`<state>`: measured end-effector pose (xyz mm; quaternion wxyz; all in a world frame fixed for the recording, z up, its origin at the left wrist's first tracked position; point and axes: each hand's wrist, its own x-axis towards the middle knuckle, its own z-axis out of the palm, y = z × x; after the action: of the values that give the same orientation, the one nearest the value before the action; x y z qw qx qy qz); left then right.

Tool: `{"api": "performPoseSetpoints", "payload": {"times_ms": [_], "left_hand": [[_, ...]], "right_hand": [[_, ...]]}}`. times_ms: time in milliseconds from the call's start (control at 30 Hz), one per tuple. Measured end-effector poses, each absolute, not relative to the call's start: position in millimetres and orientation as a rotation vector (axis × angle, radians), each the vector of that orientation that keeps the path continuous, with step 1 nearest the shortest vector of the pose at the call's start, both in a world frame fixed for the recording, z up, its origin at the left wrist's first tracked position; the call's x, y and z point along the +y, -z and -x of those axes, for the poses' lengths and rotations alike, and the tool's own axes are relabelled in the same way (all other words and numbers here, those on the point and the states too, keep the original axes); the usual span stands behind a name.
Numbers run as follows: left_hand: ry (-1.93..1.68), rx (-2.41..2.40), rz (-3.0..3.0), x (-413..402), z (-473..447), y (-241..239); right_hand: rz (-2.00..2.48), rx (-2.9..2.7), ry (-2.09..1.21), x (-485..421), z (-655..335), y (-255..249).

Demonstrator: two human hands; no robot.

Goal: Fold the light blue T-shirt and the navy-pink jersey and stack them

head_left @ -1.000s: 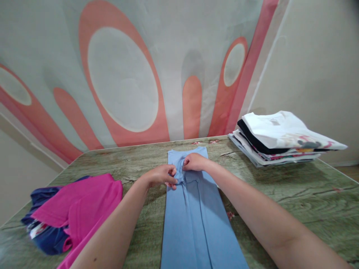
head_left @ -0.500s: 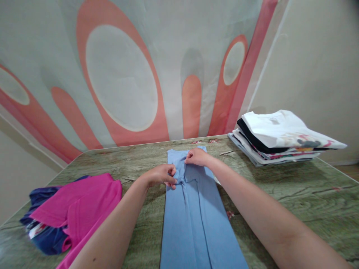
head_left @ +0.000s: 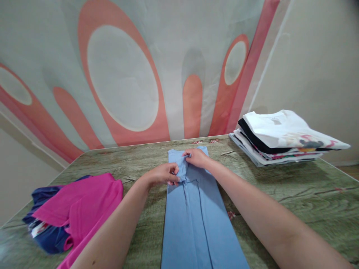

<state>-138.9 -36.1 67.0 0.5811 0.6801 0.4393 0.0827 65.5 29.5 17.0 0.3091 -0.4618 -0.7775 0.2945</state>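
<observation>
Pinching the blue shirt (head_left: 187, 231) at its far fold, mid desk (head_left: 148, 224): R hand (head_left: 197, 157) grip holds cloth; L hand (head_left: 165, 175) grip narrow, can't tell if holding. Best pull evenly, w/ fold flat & edges aligned near-to-far.

Matt, soft-looking cloth garment (head_left: 182, 220); wood-grain tabletop (head_left: 280, 179) with rough-looking patterning.

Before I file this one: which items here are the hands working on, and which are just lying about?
In use:
- light blue garment, touched by left hand and right hand

Lying about:
- pink garment
- dark blue cloth
- stack of folded clothes
</observation>
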Motion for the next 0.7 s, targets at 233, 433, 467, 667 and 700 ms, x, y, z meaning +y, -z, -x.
{"api": "performPoseSetpoints", "payload": {"times_ms": [233,433,467,667,700], "left_hand": [[-0.431,1.137,-2.108,-54.2,109.1,-70.3],[-0.536,1.2,-2.283,-74.6,81.6,-59.4],[-0.546,1.184,-2.305,-77.7,78.5,-58.0],[-0.546,0.972,-2.362,-80.6,75.2,-57.9],[-0.634,1.035,-2.331,-76.8,77.7,-56.6]], "right_hand": [[1.281,-1.835,-1.033,29.7,-78.5,-29.0],[1.398,-1.712,-1.115,29.7,-79.9,-32.0],[1.434,-1.712,-1.107,30.5,-80.0,-31.2],[1.611,-1.886,-1.012,30.9,-82.9,-33.1],[1.62,-1.942,-0.994,29.4,-82.9,-35.5]]}}
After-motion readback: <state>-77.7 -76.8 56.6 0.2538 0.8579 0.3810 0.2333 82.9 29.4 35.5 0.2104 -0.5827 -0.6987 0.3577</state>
